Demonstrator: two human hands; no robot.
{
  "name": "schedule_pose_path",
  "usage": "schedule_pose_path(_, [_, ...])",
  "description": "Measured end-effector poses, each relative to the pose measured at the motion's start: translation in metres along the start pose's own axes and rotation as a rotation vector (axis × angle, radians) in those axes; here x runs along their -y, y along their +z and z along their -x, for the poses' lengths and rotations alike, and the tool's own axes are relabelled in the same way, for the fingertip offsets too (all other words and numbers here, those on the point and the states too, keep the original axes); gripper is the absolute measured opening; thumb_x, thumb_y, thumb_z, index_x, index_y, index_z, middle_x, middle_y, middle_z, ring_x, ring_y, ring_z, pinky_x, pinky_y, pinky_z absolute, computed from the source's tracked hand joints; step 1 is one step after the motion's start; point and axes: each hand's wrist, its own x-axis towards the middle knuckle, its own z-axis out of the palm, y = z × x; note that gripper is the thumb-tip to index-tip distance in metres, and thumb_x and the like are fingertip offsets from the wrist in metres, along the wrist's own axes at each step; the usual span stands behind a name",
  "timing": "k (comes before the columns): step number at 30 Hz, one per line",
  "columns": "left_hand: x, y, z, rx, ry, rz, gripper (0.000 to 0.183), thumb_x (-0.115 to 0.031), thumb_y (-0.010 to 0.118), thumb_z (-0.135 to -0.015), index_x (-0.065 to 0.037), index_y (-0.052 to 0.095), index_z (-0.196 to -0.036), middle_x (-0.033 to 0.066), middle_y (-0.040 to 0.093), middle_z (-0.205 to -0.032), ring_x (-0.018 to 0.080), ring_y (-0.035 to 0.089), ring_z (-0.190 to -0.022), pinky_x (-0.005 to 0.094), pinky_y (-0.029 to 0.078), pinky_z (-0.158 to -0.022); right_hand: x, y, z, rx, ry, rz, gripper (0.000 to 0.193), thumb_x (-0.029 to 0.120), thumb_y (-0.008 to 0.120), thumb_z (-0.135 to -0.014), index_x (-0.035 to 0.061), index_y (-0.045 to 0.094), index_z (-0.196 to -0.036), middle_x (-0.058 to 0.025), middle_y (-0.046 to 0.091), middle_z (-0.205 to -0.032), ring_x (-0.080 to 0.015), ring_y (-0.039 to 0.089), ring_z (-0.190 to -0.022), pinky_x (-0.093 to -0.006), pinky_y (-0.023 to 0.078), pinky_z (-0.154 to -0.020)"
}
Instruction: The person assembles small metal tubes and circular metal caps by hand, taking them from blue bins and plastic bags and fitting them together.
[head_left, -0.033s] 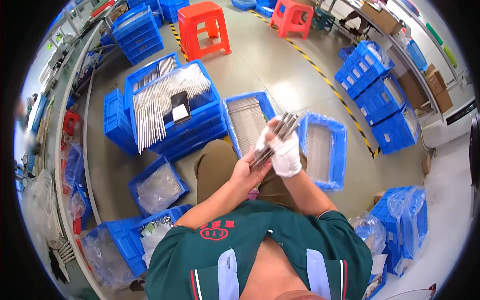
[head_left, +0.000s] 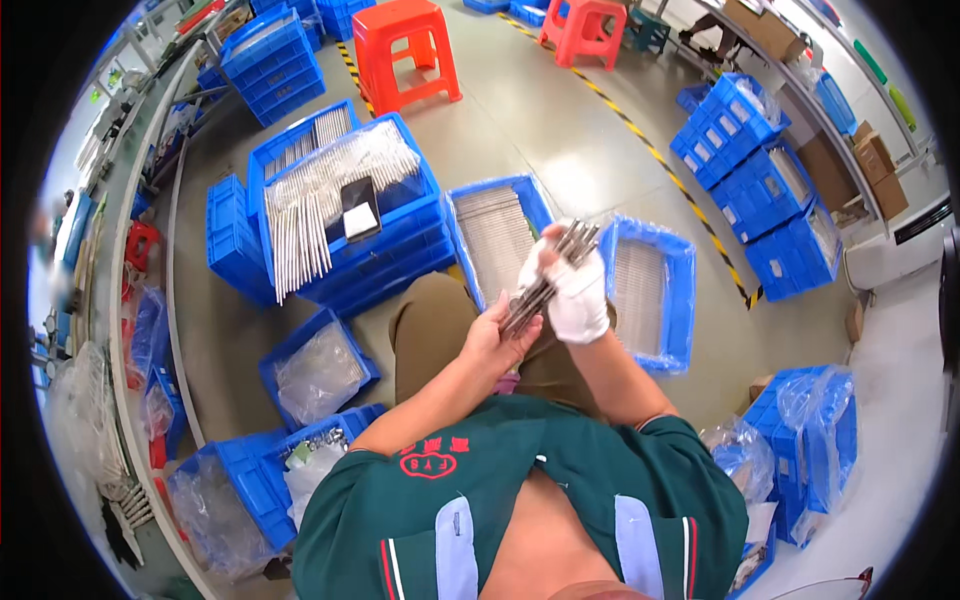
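Observation:
A bundle of thin metal rods (head_left: 540, 292) slants up and to the right between my two hands, above my lap. My left hand (head_left: 497, 335), bare, is closed round its lower end. My right hand (head_left: 578, 295) wears a white glove and grips the bundle's upper part, with rod ends sticking out past the fingers. Just beyond the hands, a plastic-lined blue crate (head_left: 545, 205) holds rows of similar rods. To the right of my right hand is another lined blue crate (head_left: 683, 300) of rods.
Stacked blue crates (head_left: 400, 260) at the left carry loose rods (head_left: 297, 235) and a dark phone-like device (head_left: 358, 195). Red stools (head_left: 405, 30) stand beyond. More crates (head_left: 735, 165) are stacked at right. Plastic-covered crates (head_left: 318, 375) lie left of my legs, beside a long workbench (head_left: 150, 200).
The view has shifted very slightly, and my gloved right hand sits a touch higher and further right. Both hands still hold the rods.

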Motion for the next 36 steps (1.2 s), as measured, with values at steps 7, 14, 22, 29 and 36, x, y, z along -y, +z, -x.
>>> schedule_pose_path(7, [-0.035,0.008,0.013,-0.139,0.571,-0.671,0.025,-0.029,0.051,-0.091,-0.005,0.053,-0.085,0.0006,0.051,-0.062,0.0057,0.039,-0.039,0.0184,0.027,-0.033,0.018,-0.064,-0.01,-0.062,0.373,-0.7,0.038,0.039,0.047,-0.089,0.0035,0.059,-0.085,-0.0083,0.051,-0.054,-0.0237,0.052,-0.065,-0.0438,0.044,-0.082])
schedule_pose_path(14, [-0.101,0.027,0.012,-0.106,0.603,-1.515,0.021,-0.023,0.06,-0.085,-0.002,0.059,-0.09,-0.004,0.051,-0.066,0.0017,0.043,-0.054,0.0188,0.033,-0.044,-0.003,-0.079,0.041,0.284,1.093,-0.217,0.05,0.042,0.054,-0.085,-0.0028,0.051,-0.107,-0.0136,0.06,-0.083,-0.0211,0.059,-0.063,-0.0298,0.047,-0.051])
schedule_pose_path(22, [-0.1,0.081,0.019,0.295,0.461,-1.543,0.02,-0.02,0.059,-0.085,-0.001,0.059,-0.092,-0.0033,0.052,-0.072,0.0036,0.047,-0.065,0.0193,0.039,-0.058,-0.028,-0.07,0.066,0.611,1.085,-0.351,0.038,0.039,0.058,-0.083,0.0032,0.049,-0.082,-0.0105,0.054,-0.06,-0.0186,0.053,-0.048,-0.0267,0.04,-0.042])
schedule_pose_path(29, [-0.097,0.098,0.022,0.322,0.634,-1.412,0.021,-0.019,0.054,-0.088,-0.001,0.054,-0.098,0.0032,0.057,-0.078,0.0089,0.053,-0.074,0.0235,0.043,-0.066,-0.034,-0.056,0.062,0.39,0.999,0.03,0.029,0.034,0.056,-0.086,0.005,0.051,-0.086,-0.0025,0.049,-0.061,-0.0119,0.045,-0.052,-0.0263,0.038,-0.049])
schedule_pose_path(36, [-0.105,0.06,0.029,0.079,0.802,-0.898,0.031,-0.035,0.045,-0.093,-0.005,0.053,-0.097,0.006,0.061,-0.081,0.012,0.056,-0.071,0.0242,0.043,-0.065,-0.014,-0.073,0.062,0.015,0.31,0.859,0.038,0.037,0.052,-0.087,0.0006,0.06,-0.086,-0.0034,0.051,-0.059,-0.011,0.044,-0.054,-0.0286,0.038,-0.051])
